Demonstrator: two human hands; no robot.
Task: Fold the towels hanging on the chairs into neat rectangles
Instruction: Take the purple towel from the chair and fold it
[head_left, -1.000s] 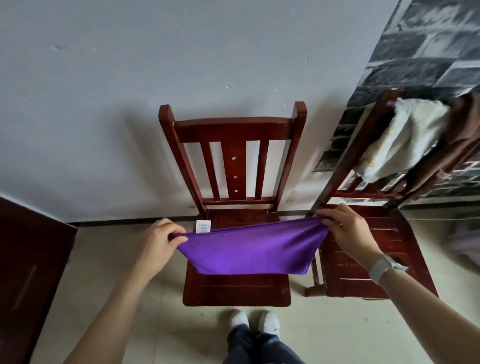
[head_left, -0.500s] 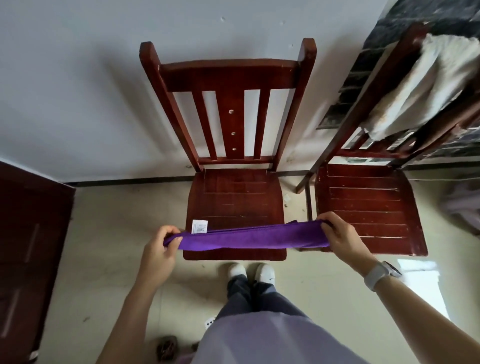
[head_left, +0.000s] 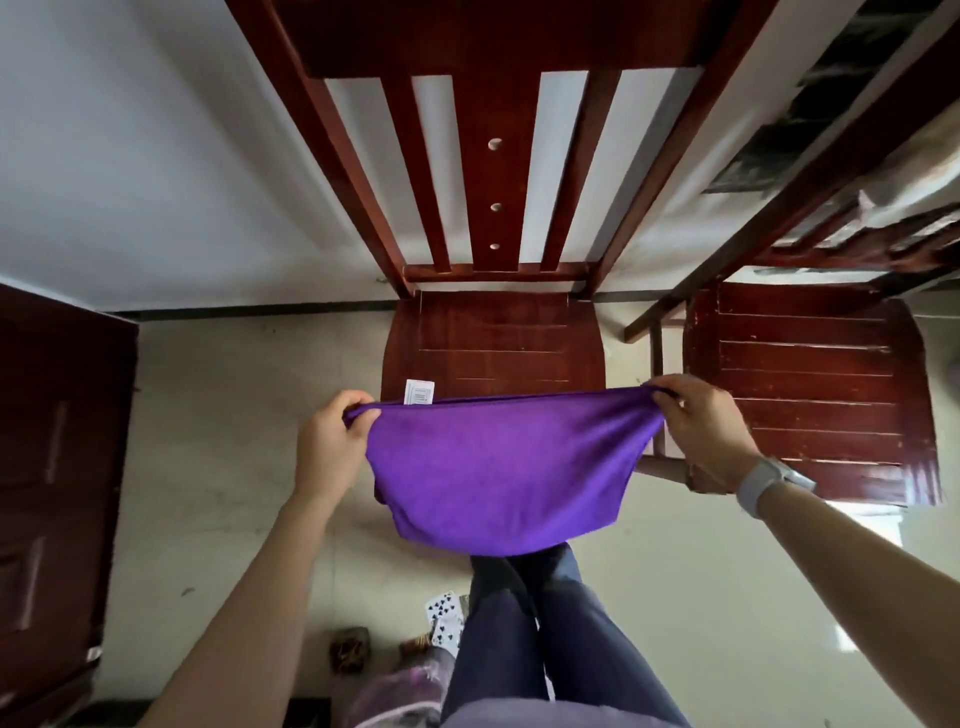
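Head view, towel: the soft purple cloth towel (head_left: 498, 467) hung doubled in the air between both grips, in front of the dark red wooden slatted chair (head_left: 493, 343), its belly sagging toward the person's legs.
Left grip: the left hand (head_left: 332, 447) pinched the bunched top corner, just beside the white label (head_left: 418, 391).
Right grip: the right hand (head_left: 701, 426) pinched the opposite top corner.
Doing it well: judged best to pull the grips apart until the top edge ran taut, match the layered edges, then lower it onto the seat.
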